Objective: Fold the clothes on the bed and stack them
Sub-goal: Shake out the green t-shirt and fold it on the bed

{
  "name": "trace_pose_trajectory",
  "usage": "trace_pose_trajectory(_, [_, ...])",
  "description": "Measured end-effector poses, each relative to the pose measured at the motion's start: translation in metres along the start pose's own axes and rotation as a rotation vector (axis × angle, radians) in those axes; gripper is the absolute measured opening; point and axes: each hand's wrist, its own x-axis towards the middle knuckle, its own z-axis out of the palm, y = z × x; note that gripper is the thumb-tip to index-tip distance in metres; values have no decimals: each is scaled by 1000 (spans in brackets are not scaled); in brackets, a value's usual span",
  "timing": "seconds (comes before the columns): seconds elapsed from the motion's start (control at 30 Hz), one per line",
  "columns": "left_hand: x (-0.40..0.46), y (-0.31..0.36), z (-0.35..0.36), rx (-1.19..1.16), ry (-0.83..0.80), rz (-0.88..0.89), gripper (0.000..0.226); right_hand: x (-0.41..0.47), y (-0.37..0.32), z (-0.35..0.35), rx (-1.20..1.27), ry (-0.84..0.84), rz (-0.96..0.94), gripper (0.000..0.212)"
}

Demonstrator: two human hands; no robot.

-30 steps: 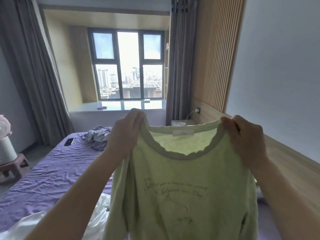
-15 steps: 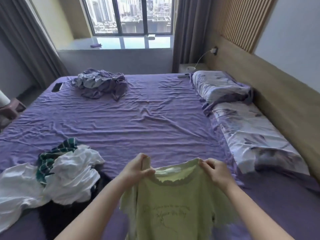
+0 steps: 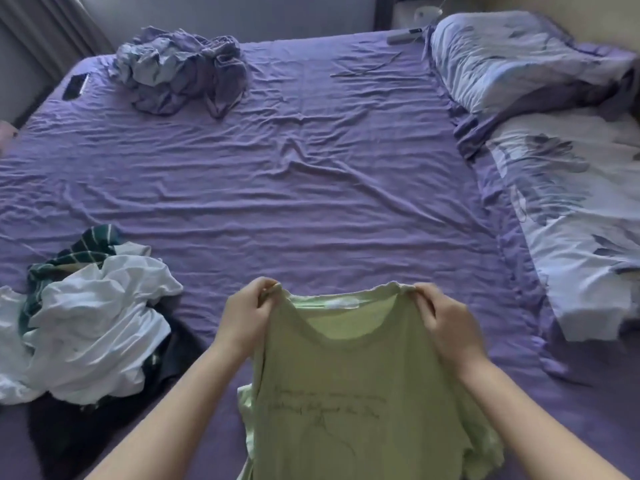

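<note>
Down it comes: since half a second ago I've carried the green T-shirt [image 3: 353, 393] lower and nearer the bed [image 3: 311, 188], left hand [image 3: 247, 317] and right hand [image 3: 446, 327] each with a pinching grip on a shoulder beside the collar so it hangs flat, print facing me, hem out of view. Ahead there's wide open sheet to lay it on, bounded by the crumpled clothes pile [image 3: 90, 320] just left, pillows [image 3: 571, 209] along the right, purple bundle [image 3: 180, 71] well apart at the far side
</note>
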Motion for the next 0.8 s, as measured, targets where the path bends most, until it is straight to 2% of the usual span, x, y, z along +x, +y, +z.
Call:
trace_pose_trajectory(0.17, [76,-1,17,39,105,22,15,59,7,32,17,118,57,18])
trace_pose_trajectory(0.27, [108,-17,49,57,89,-3,23,78,27,63,45,62,98,18])
trace_pose_trajectory(0.37, [113,-35,94,254,73,13,44,81,52,95,108,-51,140,30])
trace_pose_trajectory(0.43, [102,-39,123,302,92,149,44,73,68,107,123,-58,173,37])
trace_pose_trajectory(0.5, [89,-36,155,303,105,367,36,59,84,112,141,-36,172,38])
trace_pose_trajectory(0.63, [78,-7,211,209,-39,723,27,18,115,103,17,23,172,31])
trace_pose_trajectory(0.73, [80,22,236,282,-253,801,26,-13,133,90,-171,19,219,35])
trace_pose_trajectory(0.8, [88,38,245,396,-422,790,27,-25,143,79,-222,-63,290,26])
